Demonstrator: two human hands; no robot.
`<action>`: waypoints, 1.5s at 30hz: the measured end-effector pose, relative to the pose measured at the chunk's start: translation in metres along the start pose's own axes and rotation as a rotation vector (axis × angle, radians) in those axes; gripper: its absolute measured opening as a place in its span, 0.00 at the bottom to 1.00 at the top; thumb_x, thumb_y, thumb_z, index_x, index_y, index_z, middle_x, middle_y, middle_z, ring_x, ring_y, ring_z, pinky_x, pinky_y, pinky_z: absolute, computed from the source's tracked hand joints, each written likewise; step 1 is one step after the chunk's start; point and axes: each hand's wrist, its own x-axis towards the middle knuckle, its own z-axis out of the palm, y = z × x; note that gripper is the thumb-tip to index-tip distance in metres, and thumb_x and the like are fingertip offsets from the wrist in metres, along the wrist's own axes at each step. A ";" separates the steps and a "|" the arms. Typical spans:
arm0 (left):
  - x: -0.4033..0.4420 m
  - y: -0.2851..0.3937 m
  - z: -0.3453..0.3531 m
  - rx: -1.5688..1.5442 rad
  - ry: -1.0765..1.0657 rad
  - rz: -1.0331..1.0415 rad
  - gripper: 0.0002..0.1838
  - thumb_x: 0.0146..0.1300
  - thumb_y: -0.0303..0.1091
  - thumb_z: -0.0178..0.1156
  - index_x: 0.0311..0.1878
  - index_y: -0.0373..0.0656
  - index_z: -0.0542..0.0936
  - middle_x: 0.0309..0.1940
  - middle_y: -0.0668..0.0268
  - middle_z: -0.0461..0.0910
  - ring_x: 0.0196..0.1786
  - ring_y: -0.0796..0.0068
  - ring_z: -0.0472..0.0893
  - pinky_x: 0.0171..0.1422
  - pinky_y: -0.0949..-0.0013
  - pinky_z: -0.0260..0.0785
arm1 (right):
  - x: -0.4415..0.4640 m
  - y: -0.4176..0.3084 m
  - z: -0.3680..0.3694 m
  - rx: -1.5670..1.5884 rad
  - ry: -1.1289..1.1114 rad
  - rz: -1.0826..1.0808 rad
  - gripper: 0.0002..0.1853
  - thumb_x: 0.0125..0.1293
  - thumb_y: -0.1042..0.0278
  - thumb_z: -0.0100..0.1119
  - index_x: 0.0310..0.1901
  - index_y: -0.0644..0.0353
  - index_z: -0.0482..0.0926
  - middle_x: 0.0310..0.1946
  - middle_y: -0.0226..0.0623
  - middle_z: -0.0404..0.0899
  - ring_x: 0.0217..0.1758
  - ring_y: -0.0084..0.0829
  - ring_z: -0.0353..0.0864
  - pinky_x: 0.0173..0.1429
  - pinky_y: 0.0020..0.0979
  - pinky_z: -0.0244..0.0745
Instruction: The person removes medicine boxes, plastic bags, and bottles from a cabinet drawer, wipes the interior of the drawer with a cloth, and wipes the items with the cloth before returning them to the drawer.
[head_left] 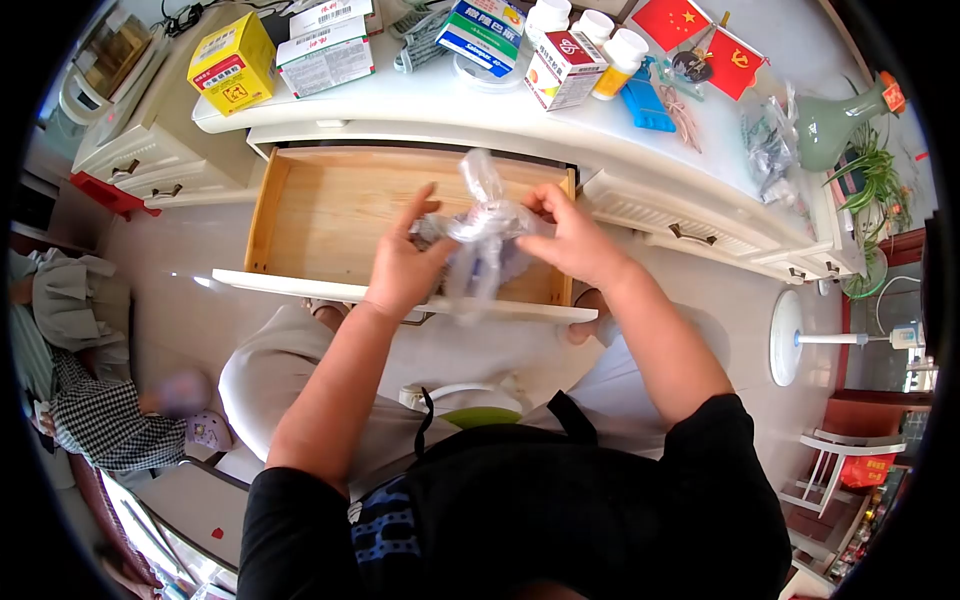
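Observation:
A clear plastic bag (487, 225), knotted or twisted in the middle, is held up between my hands over the open wooden drawer (330, 215). My left hand (408, 262) has its fingers bent around the bag's left side, where something greyish shows through. My right hand (568, 235) pinches the bag's right side between thumb and fingers. Under or inside the plastic something bluish-white shows, too blurred to make out. The drawer's bare wooden bottom is visible to the left of the bag.
On the white cabinet top (420, 105) stand a yellow box (232, 65), a white-green box (325, 60), a red-white box (565, 70), white bottles, a blue item (647, 103), small red flags and a green vase (840, 125). Another person (110, 405) is at the far left.

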 end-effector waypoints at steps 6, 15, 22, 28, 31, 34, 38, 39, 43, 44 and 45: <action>0.003 -0.004 -0.010 -0.299 0.254 -0.284 0.07 0.57 0.28 0.57 0.39 0.39 0.76 0.25 0.70 0.72 0.25 0.84 0.68 0.27 0.77 0.62 | 0.005 0.000 -0.019 -0.128 0.039 0.163 0.15 0.54 0.67 0.60 0.42 0.65 0.74 0.31 0.31 0.75 0.34 0.22 0.72 0.41 0.25 0.67; -0.010 0.034 0.000 0.299 0.036 0.173 0.14 0.54 0.29 0.61 0.43 0.35 0.76 0.37 0.66 0.78 0.34 0.77 0.74 0.39 0.76 0.67 | 0.001 -0.023 -0.009 0.182 0.059 -0.005 0.11 0.59 0.66 0.55 0.40 0.63 0.73 0.29 0.29 0.75 0.32 0.20 0.69 0.39 0.22 0.66; -0.012 0.038 -0.007 -0.120 0.302 0.007 0.09 0.58 0.31 0.59 0.36 0.34 0.77 0.26 0.71 0.75 0.29 0.85 0.69 0.33 0.79 0.64 | 0.001 -0.026 -0.023 0.397 0.350 0.301 0.11 0.60 0.67 0.52 0.38 0.67 0.74 0.33 0.32 0.75 0.35 0.21 0.70 0.40 0.23 0.65; -0.013 0.037 -0.009 0.242 0.224 0.308 0.10 0.58 0.31 0.60 0.39 0.35 0.77 0.27 0.69 0.75 0.30 0.84 0.72 0.32 0.79 0.65 | 0.009 -0.013 -0.044 0.124 0.474 0.199 0.10 0.60 0.68 0.51 0.37 0.66 0.73 0.28 0.35 0.75 0.30 0.23 0.72 0.37 0.26 0.66; -0.011 0.045 -0.018 -0.276 0.243 -0.135 0.10 0.59 0.34 0.58 0.39 0.37 0.76 0.27 0.67 0.74 0.27 0.82 0.73 0.30 0.78 0.67 | 0.007 -0.014 -0.047 -0.231 0.461 0.122 0.09 0.59 0.68 0.52 0.36 0.65 0.73 0.25 0.38 0.75 0.26 0.28 0.73 0.34 0.29 0.68; -0.010 0.056 -0.025 -0.538 0.286 -0.190 0.12 0.61 0.40 0.55 0.39 0.40 0.74 0.24 0.69 0.73 0.22 0.81 0.73 0.26 0.76 0.69 | -0.004 -0.052 -0.044 -0.525 0.435 0.047 0.07 0.58 0.68 0.54 0.33 0.63 0.73 0.24 0.40 0.74 0.25 0.34 0.73 0.32 0.31 0.69; -0.013 0.053 -0.017 -0.614 0.219 -0.165 0.12 0.62 0.39 0.54 0.39 0.39 0.75 0.25 0.69 0.74 0.23 0.81 0.73 0.26 0.76 0.69 | -0.018 -0.106 -0.021 -0.499 0.393 -0.547 0.06 0.56 0.68 0.57 0.29 0.61 0.73 0.22 0.39 0.73 0.26 0.38 0.73 0.32 0.34 0.69; -0.013 0.053 -0.016 -0.610 0.214 -0.169 0.12 0.62 0.39 0.54 0.39 0.39 0.75 0.25 0.69 0.74 0.23 0.81 0.73 0.26 0.76 0.69 | -0.011 -0.108 -0.010 -0.444 0.314 -0.650 0.06 0.56 0.68 0.55 0.28 0.62 0.73 0.23 0.40 0.73 0.26 0.39 0.74 0.32 0.36 0.69; -0.013 0.054 -0.019 -0.569 0.217 -0.139 0.12 0.62 0.38 0.53 0.40 0.38 0.76 0.27 0.68 0.75 0.24 0.81 0.74 0.26 0.76 0.69 | 0.019 -0.046 0.020 -0.500 -0.125 -0.063 0.08 0.59 0.68 0.49 0.35 0.63 0.76 0.31 0.45 0.77 0.34 0.44 0.76 0.38 0.38 0.69; -0.012 0.054 -0.022 -0.553 0.220 -0.142 0.11 0.62 0.37 0.53 0.40 0.38 0.76 0.27 0.68 0.76 0.24 0.81 0.74 0.27 0.76 0.69 | 0.018 -0.029 0.025 -0.498 -0.124 -0.062 0.08 0.59 0.68 0.49 0.35 0.63 0.76 0.31 0.45 0.77 0.34 0.44 0.76 0.38 0.38 0.69; -0.011 0.049 -0.024 -0.552 0.220 -0.144 0.11 0.62 0.37 0.53 0.40 0.38 0.76 0.27 0.68 0.76 0.24 0.81 0.74 0.27 0.76 0.69 | 0.017 -0.019 0.030 -0.490 -0.333 0.077 0.08 0.58 0.68 0.50 0.34 0.62 0.76 0.29 0.45 0.77 0.33 0.44 0.76 0.37 0.37 0.69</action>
